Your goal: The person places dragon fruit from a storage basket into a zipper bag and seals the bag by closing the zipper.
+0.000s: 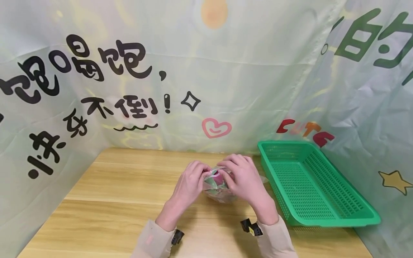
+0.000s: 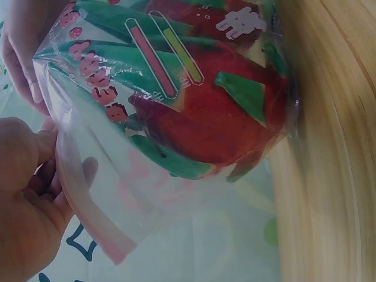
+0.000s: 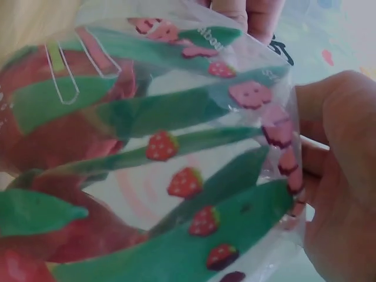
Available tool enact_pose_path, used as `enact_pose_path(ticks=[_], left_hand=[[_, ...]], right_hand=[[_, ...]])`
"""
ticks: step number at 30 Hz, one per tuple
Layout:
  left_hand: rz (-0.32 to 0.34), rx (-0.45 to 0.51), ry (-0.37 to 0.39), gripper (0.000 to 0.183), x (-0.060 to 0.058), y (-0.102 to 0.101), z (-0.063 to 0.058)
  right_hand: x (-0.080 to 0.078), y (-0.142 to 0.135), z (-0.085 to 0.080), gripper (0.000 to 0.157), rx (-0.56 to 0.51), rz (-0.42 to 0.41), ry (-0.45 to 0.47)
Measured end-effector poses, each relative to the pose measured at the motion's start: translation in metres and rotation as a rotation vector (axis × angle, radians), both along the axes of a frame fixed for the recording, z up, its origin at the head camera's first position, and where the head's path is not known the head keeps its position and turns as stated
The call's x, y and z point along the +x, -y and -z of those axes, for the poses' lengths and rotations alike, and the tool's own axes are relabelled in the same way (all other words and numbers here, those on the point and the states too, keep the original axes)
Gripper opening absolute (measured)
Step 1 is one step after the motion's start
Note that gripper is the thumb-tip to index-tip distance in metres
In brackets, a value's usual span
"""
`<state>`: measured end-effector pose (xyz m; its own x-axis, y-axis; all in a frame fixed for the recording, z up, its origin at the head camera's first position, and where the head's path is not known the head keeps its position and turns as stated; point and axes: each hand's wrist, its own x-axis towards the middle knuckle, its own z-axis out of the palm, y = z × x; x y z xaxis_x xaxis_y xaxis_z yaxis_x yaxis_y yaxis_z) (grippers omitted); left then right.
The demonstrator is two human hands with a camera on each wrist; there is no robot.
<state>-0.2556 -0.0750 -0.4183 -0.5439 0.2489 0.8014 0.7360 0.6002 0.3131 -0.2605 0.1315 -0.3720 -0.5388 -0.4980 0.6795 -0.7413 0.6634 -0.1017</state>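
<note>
A clear plastic bag (image 1: 222,196) with printed strawberries and a pinkish top strip stands on the table between both hands. Inside it is a red dragon fruit (image 2: 205,117) with long green scales, seen through the film in both wrist views. My left hand (image 1: 191,182) pinches the left side of the bag's top edge between thumb and fingers. On the other side, my right hand (image 1: 243,177) grips the top edge, its thumb towards the mouth. The right hand's fingertips are partly hidden behind the film in the right wrist view.
To the right of the hands sits a green perforated plastic basket (image 1: 322,218). The wooden table (image 1: 129,186) ends at a printed cloth (image 1: 180,132) that hangs at the back and both sides.
</note>
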Motion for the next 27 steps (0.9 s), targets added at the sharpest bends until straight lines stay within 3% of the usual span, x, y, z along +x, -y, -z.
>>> enact_pose_path(ticks=[7,15,21,27], left_hand=[[0.035,-0.017,0.071,0.009,0.0,0.003,-0.003],[0.085,-0.017,0.162,0.01,0.002,0.005,-0.003],[0.083,-0.013,0.102,0.01,-0.001,0.002,0.002],[0.008,-0.005,0.024,0.007,-0.001,-0.002,0.004]], right_hand=[[0.001,0.002,0.001,0.015,0.027,-0.01,0.075],[-0.001,0.007,0.006,0.014,0.007,0.006,0.047],[-0.004,0.006,0.01,0.013,0.001,-0.006,0.036],[-0.011,0.003,0.014,0.012,-0.051,-0.074,-0.008]])
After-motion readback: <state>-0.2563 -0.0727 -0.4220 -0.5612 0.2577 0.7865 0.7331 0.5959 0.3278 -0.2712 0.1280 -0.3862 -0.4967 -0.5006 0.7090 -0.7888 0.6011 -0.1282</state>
